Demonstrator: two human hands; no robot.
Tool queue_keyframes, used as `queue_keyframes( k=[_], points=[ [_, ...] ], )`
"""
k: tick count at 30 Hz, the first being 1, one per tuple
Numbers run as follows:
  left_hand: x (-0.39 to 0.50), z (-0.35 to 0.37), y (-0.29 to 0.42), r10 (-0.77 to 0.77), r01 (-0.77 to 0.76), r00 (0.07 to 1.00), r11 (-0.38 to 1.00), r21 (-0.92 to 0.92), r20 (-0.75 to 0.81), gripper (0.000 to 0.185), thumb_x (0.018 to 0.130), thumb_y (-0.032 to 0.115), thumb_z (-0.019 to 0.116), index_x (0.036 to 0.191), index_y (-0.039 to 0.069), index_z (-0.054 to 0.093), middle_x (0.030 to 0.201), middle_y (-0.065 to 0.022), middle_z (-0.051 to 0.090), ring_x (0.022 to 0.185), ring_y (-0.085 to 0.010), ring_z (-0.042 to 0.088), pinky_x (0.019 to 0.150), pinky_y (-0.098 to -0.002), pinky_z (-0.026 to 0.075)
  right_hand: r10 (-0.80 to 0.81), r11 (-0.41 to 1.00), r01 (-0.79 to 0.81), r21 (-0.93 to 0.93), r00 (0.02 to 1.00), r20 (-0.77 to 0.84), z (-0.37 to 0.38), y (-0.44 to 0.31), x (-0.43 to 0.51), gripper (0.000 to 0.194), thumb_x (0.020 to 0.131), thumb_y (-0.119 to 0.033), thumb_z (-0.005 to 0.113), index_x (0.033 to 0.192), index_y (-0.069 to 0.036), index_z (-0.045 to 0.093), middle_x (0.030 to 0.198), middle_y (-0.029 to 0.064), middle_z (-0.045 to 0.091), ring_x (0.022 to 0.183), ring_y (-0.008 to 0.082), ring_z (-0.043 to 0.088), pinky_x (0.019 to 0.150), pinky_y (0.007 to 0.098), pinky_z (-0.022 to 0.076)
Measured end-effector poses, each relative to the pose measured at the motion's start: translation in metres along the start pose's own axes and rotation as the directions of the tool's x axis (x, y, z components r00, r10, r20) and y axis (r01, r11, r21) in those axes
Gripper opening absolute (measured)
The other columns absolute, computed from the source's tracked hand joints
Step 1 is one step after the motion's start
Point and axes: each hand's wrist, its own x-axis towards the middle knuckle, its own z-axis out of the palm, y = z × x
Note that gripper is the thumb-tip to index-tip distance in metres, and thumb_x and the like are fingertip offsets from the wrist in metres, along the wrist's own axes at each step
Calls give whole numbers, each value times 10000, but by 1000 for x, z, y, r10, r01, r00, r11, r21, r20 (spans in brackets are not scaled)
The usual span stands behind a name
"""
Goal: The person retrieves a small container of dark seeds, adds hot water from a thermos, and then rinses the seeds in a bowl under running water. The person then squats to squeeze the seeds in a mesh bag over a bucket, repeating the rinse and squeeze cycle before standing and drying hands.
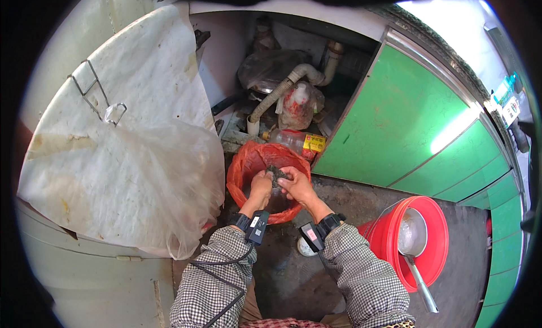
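Note:
Both hands are over a bin lined with a red plastic bag (238,171), which stands on the floor in front of me. My left hand (261,185) pinches one side of a dark grey, rough-looking clump (276,175), possibly a scouring pad. The other side of it is gripped by the fingertips of my right hand (297,185). The clump is partly hidden by the fingers. Black devices are strapped to both wrists, over checked sleeves. The bottom of the bin is mostly hidden and dim.
Behind the bin lie a plastic bottle (292,141) and a drain pipe (275,98) inside the open cabinet. Green cabinet doors (394,120) stand at the right. A red bucket (438,243) holds a metal ladle (417,273). A clear plastic bag (178,180) hangs at left.

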Motion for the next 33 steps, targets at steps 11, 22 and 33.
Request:
queue_keyframes(
  k=[11, 22, 33],
  points=[
    [-24, 13, 9, 26, -28, 969, 1000, 4, 247, 204, 987, 217, 481, 988, 68, 620, 655, -3, 588, 434, -94, 489, 397, -223, 354, -115, 934, 9, -357, 954, -276, -1, -13, 14, 172, 910, -135, 542, 1018, -5, 572, 861, 255, 631, 833, 413, 621, 728, 469, 472],
    [-3, 0, -9, -59, 107, 980, 961, -255, 189, 105, 939, 159, 564, 859, 102, 601, 650, 31, 554, 469, -69, 474, 348, -210, 287, -399, 770, 172, -615, 882, -252, 28, -13, 1, 221, 880, -134, 591, 1044, 2, 530, 891, 307, 620, 875, 481, 596, 722, 528, 464],
    [7, -12, 1, 17, 39, 992, 909, -415, 129, 99, 949, 169, 566, 982, 95, 622, 862, -25, 665, 733, -159, 638, 637, -312, 532, -181, 983, 183, 22, 980, -80, 17, -3, 4, 332, 826, 16, 614, 1155, -6, 578, 938, 50, 634, 788, 152, 602, 705, 296, 494]
  ],
)
